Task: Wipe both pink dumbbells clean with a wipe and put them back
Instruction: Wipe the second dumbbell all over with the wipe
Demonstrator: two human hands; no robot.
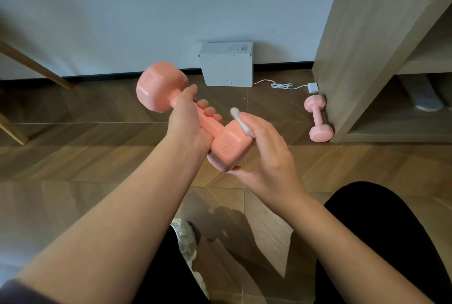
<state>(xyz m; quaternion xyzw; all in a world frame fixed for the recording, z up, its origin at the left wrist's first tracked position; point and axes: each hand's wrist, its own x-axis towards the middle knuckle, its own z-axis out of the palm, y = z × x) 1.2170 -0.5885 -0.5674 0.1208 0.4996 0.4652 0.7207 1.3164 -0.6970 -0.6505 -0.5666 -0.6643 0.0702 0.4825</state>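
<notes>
My left hand [189, 122] grips the handle of a pink dumbbell [160, 87], held in the air above the floor with one head up to the left and the other down to the right. My right hand [264, 147] holds a small white wipe [241, 120] against the end of the lower head, thumb under that head. The second pink dumbbell [318, 117] lies on the floor to the right, against the side of a wooden shelf unit.
A white box [226, 65] stands against the wall, its white cable and plug [312, 87] trailing right. The wooden shelf unit [367, 46] fills the right side. Wooden furniture legs [34, 66] stand at the left. My dark-clad knees and a white shoe [186, 237] are below.
</notes>
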